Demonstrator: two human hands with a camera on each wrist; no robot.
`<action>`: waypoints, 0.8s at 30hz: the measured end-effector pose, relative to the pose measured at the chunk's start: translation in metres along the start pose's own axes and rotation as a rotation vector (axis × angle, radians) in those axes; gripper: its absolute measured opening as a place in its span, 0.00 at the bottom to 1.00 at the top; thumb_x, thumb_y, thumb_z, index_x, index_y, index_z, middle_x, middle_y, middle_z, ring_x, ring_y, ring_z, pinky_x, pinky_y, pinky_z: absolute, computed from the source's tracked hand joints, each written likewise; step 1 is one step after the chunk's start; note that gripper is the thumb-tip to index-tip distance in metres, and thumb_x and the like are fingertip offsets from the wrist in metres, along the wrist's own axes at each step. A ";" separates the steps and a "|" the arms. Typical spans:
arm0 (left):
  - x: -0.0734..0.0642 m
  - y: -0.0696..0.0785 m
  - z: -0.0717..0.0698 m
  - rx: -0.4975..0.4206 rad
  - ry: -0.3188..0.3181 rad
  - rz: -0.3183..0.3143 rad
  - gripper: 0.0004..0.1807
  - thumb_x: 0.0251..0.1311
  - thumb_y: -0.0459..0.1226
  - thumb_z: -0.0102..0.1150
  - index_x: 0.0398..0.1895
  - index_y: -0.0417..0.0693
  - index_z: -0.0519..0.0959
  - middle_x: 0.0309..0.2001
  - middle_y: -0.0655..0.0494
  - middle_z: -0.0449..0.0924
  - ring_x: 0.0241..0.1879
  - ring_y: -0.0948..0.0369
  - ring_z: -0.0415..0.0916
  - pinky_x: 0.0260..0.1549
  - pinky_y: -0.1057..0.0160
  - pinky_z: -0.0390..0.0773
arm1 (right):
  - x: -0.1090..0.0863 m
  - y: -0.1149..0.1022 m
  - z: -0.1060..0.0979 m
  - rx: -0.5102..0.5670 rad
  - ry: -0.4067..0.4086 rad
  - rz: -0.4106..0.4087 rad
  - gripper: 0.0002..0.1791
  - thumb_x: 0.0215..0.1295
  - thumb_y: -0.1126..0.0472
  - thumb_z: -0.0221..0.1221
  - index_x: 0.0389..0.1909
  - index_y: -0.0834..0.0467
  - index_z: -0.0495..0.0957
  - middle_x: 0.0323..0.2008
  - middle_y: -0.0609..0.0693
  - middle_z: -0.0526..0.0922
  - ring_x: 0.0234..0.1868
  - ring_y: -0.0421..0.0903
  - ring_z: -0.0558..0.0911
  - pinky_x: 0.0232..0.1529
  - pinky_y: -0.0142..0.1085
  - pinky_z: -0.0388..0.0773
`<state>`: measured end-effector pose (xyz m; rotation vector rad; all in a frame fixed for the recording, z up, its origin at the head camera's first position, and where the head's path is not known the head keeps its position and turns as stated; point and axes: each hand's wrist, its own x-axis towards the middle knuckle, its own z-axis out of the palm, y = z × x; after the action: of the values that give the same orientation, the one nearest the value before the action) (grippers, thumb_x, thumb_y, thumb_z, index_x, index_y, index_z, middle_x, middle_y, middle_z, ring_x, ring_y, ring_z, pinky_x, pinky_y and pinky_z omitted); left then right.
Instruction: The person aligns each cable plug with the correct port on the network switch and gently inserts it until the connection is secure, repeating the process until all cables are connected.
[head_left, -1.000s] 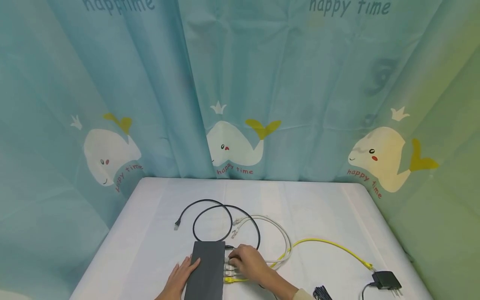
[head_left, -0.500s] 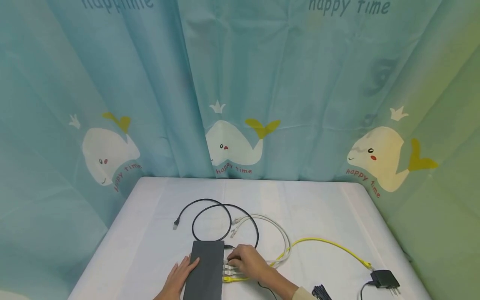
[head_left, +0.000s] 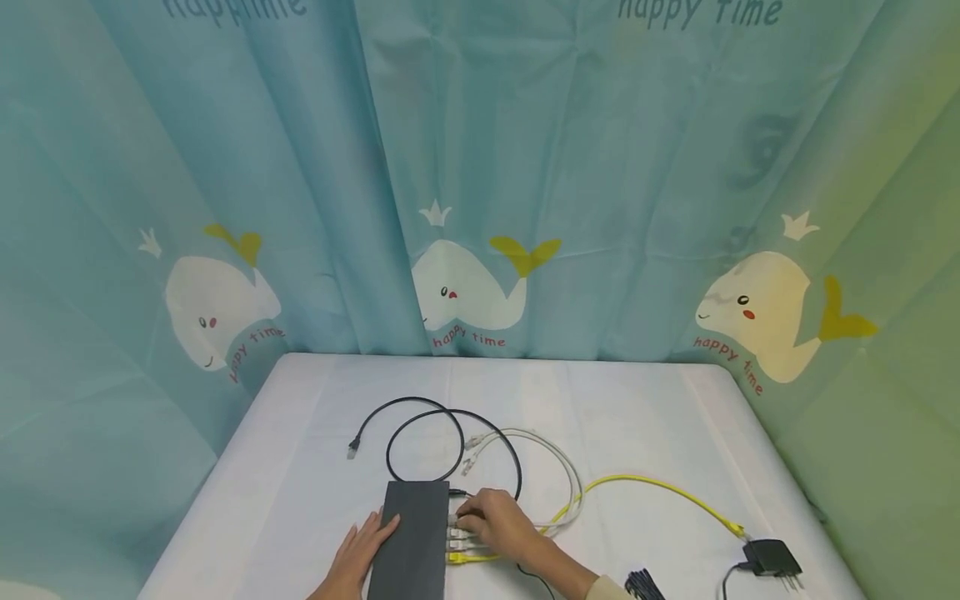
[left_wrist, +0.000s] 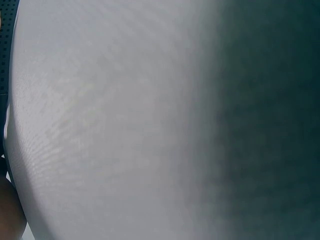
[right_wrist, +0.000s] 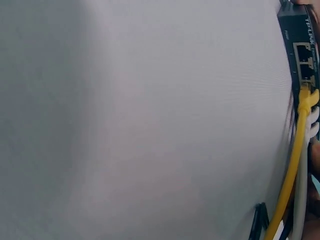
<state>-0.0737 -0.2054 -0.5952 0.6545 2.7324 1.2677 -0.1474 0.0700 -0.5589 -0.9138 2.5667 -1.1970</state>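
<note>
A dark network switch point(head_left: 411, 533) lies on the white table with its ports facing right. My left hand point(head_left: 356, 552) rests along its left side, thumb on the top and fingers extended. At the port side, my right hand point(head_left: 498, 523) pinches the plug end of a white network cable point(head_left: 453, 520); the fingers cover most of it. Nearer to me, other white plugs point(head_left: 457, 544) and a yellow plug point(head_left: 456, 557) sit in ports. The right wrist view shows the yellow cable point(right_wrist: 292, 170) plugged in beside two bare ports point(right_wrist: 304, 62). In the left wrist view, only the switch's perforated side point(left_wrist: 4, 55) shows.
A black network cable point(head_left: 387, 450) loops behind the switch. Loose white cable ends point(head_left: 471, 454) lie to its right. The yellow cable point(head_left: 660, 486) runs to a black adapter point(head_left: 772, 558) with prongs. A bundled black cord point(head_left: 643, 585) lies at the front. Curtains surround the table.
Almost nothing differs. Both hands keep their places on the switch and the white plug, while the head view shifts only slightly.
</note>
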 end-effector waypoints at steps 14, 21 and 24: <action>0.001 -0.001 0.003 0.040 0.061 0.093 0.49 0.47 0.76 0.40 0.73 0.70 0.51 0.66 0.40 0.56 0.64 0.79 0.32 0.58 0.56 0.41 | 0.004 -0.001 0.000 -0.033 0.035 0.028 0.04 0.57 0.63 0.65 0.33 0.57 0.86 0.27 0.37 0.79 0.29 0.29 0.74 0.30 0.26 0.73; 0.001 0.002 -0.001 0.008 -0.023 -0.007 0.47 0.48 0.75 0.45 0.72 0.76 0.50 0.63 0.28 0.57 0.68 0.52 0.45 0.56 0.37 0.44 | 0.006 0.002 -0.001 -0.012 0.033 0.019 0.04 0.57 0.63 0.65 0.33 0.58 0.86 0.27 0.38 0.80 0.29 0.29 0.75 0.30 0.25 0.73; 0.001 0.002 -0.001 0.025 0.000 0.004 0.46 0.48 0.75 0.44 0.72 0.77 0.49 0.64 0.30 0.58 0.68 0.59 0.42 0.57 0.41 0.44 | 0.008 0.004 -0.002 -0.017 0.020 -0.018 0.04 0.57 0.63 0.65 0.33 0.58 0.85 0.28 0.39 0.81 0.29 0.29 0.75 0.31 0.24 0.73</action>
<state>-0.0743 -0.2045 -0.5934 0.6629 2.7523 1.2371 -0.1559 0.0686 -0.5594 -0.9350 2.5937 -1.1975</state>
